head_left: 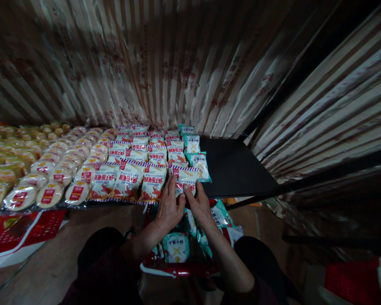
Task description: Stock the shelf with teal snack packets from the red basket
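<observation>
Both of my hands hold one white snack bag (pixel 184 173) with red lettering and a striped top edge, at the front of the black shelf (pixel 238 165). My left hand (pixel 169 205) grips its left side and my right hand (pixel 197 203) its lower right. Rows of matching snack bags (pixel 128 180) stand just left of it. Behind and to the right sit a few green-and-white snack bags (pixel 199 163). Below my hands, a red basket (pixel 178 269) contains several more green bags (pixel 176 247).
Round wrapped cakes (pixel 51 194) cover the left of the shelf. Striped curtains (pixel 165 63) hang behind and to the right. A red basket (pixel 22 231) lies at lower left, and a dark metal bar (pixel 320 176) crosses on the right.
</observation>
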A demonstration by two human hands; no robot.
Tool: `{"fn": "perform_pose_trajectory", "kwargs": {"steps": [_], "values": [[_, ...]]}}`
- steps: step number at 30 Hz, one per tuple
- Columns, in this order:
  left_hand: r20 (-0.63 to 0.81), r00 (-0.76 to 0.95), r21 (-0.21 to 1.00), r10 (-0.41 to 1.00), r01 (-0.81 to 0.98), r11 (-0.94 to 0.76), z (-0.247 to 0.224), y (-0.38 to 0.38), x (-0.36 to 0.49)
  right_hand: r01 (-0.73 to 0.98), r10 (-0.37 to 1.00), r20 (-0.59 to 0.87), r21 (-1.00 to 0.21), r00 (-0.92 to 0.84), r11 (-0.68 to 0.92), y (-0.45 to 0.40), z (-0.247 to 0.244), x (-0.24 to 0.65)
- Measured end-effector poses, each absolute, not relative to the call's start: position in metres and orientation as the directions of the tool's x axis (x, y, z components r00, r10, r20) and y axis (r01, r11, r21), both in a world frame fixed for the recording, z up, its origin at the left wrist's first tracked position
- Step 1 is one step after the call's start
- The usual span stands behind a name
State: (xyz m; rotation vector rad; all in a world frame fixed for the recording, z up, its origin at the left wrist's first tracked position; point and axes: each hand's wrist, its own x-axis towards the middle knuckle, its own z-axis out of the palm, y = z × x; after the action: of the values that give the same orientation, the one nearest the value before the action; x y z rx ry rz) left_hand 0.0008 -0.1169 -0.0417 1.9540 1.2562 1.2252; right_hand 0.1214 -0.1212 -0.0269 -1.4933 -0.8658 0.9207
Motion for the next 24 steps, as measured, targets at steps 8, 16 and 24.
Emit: {"fn": "perform_pose_trajectory", "kwargs": {"steps": [8, 16, 24], "values": [[0.418, 0.154, 0.788, 0.895, 0.428, -0.441, -0.042, -0.116, 0.004, 0.005, 0.939, -0.052, -0.998, 0.341, -0.057, -0.123, -0.025, 0.12], [0.446, 0.153, 0.77, 0.882, 0.436, -0.466, -0.037, -0.108, 0.003, 0.061, 0.937, -0.022, -0.997, 0.35, -0.046, -0.117, -0.02, 0.117], [0.42, 0.125, 0.801, 0.899, 0.415, -0.432, -0.037, -0.095, 0.007, 0.131, 0.945, 0.036, -0.991, 0.325, -0.007, -0.1, -0.023, 0.12]]}}
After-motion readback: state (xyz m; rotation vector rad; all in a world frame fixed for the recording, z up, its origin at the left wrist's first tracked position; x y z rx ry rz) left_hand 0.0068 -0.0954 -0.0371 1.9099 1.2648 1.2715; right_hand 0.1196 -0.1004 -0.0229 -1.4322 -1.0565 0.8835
